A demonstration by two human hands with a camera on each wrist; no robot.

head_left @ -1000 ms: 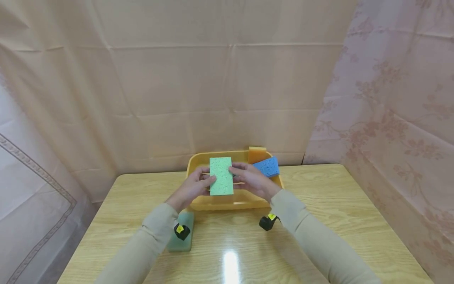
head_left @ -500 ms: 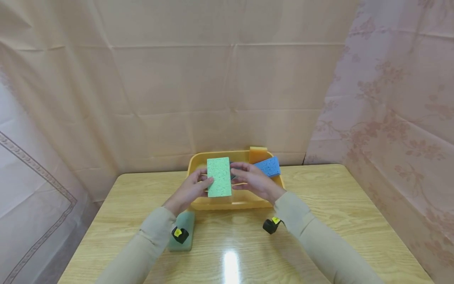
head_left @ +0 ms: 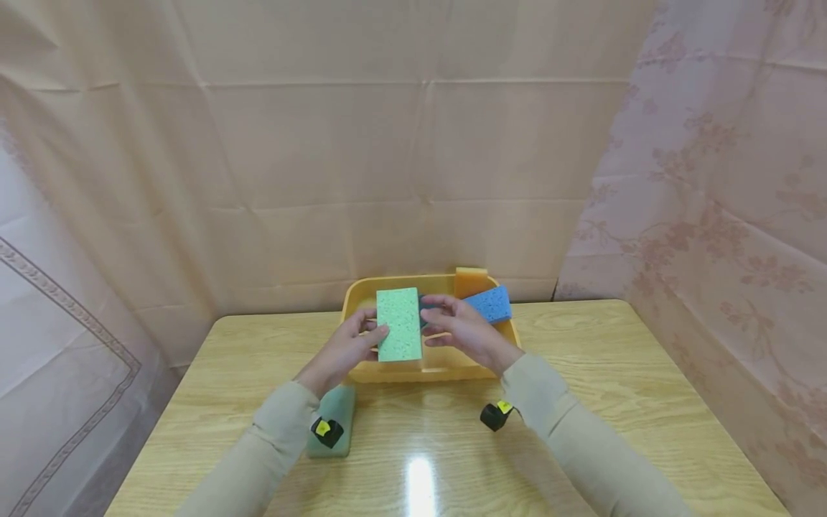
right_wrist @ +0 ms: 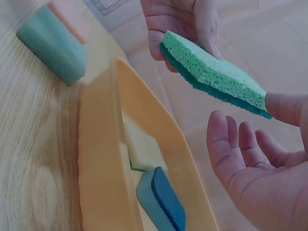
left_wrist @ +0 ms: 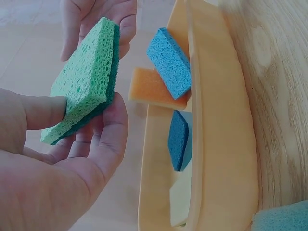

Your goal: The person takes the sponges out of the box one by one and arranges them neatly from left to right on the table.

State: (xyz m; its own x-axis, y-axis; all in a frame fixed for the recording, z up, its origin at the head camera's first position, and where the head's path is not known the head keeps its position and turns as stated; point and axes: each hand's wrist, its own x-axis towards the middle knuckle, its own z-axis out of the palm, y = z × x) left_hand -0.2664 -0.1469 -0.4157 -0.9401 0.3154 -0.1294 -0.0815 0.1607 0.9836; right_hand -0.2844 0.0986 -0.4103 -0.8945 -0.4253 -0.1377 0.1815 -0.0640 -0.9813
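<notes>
A green sponge [head_left: 398, 324] with a darker green scouring layer is held up over the yellow basin [head_left: 388, 370]. My left hand [head_left: 349, 343] grips its left side, thumb on the light porous face and fingers behind, as the left wrist view also shows. Beside the sponge's right edge, my right hand [head_left: 461, 330] has its fingers loosely bent, with a narrow gap to the sponge in the head view. The right wrist view shows that thumb close to the sponge's end [right_wrist: 216, 74] and the other fingers apart below it.
Inside the basin are a blue sponge [left_wrist: 169, 62], an orange sponge [left_wrist: 154, 86], a dark-blue-topped sponge [right_wrist: 161, 199] and a pale one [right_wrist: 144, 149]. Another green sponge [head_left: 336, 438] lies on the wooden table [head_left: 581, 373] near the left forearm. Cloth [head_left: 400, 179] hangs behind.
My right thumb has come off the green sponge's face, and the right hand has shifted slightly right. The left hand and sponge have moved a little left.
</notes>
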